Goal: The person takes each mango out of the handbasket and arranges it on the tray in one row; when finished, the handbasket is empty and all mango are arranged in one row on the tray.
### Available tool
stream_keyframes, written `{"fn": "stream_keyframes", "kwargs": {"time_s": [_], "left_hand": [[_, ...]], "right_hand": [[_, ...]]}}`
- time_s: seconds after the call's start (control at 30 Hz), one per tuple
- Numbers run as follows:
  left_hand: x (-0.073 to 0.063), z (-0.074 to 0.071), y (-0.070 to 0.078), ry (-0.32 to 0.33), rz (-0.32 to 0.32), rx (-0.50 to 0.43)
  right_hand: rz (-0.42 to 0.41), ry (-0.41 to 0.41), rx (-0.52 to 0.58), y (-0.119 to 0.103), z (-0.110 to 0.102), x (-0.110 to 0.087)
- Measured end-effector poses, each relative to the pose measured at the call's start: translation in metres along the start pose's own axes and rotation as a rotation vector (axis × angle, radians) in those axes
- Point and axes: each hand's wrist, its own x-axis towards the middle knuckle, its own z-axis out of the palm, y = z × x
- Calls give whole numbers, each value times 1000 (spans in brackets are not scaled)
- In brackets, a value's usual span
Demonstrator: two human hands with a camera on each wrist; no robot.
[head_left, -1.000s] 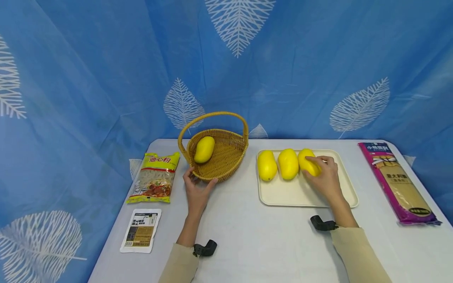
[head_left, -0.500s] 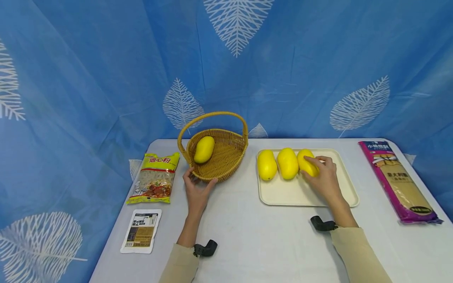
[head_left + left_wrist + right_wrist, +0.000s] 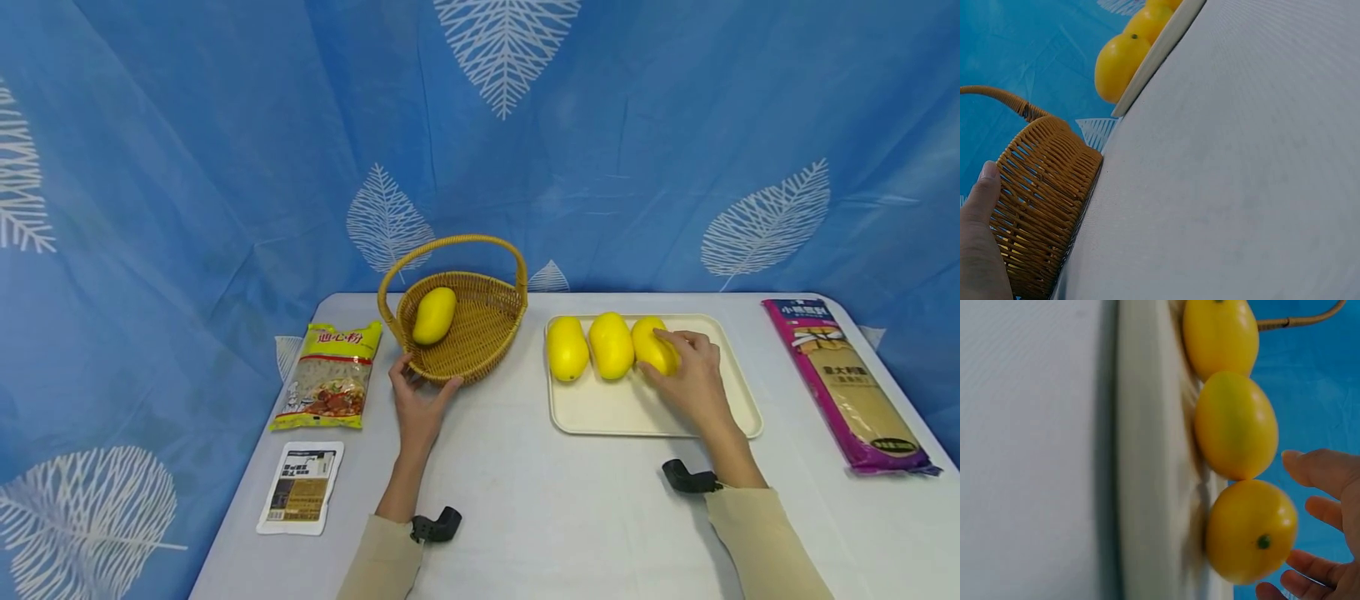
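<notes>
A wicker basket (image 3: 480, 333) with an arched handle stands at the table's back, one yellow mango (image 3: 434, 316) inside. My left hand (image 3: 420, 408) holds its near left side, thumb against the woven wall; the other fingertips are partly hidden. Three mangoes line up on a cream tray (image 3: 607, 412): a left one (image 3: 567, 348), a middle one (image 3: 611, 346) and a right one (image 3: 651, 346). Over the right mango, my right hand (image 3: 693, 375) spreads its thumb and fingers to either side. In the right wrist view, the thumb shows apart from that mango (image 3: 1252, 532).
Left of the basket lies a yellow-and-clear pasta bag (image 3: 327, 375), with a white packet (image 3: 302, 487) nearer the front. A purple spaghetti pack (image 3: 847, 383) lies right of the tray. Behind the white table (image 3: 555, 517) hangs a blue leaf-print cloth (image 3: 622, 167).
</notes>
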Motion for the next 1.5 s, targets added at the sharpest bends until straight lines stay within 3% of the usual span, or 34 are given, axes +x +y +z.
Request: {"fn": "stream_keyframes", "kwargs": {"time_s": [0.3, 0.5, 0.77, 1.27, 1.5], "left_hand": [[1, 0, 0, 2, 16, -5], [0, 1, 1, 3, 5, 3], [7, 2, -35, 26, 4, 11], [9, 2, -36, 32, 83, 25], [10, 2, -38, 27, 63, 27]], "right_hand": [[-170, 14, 96, -36, -8, 8], [-255, -4, 137, -69, -2, 17], [-329, -145, 187, -112, 28, 20], [-515, -271, 280, -154, 96, 28], [-537, -348, 278, -170, 115, 38]]}}
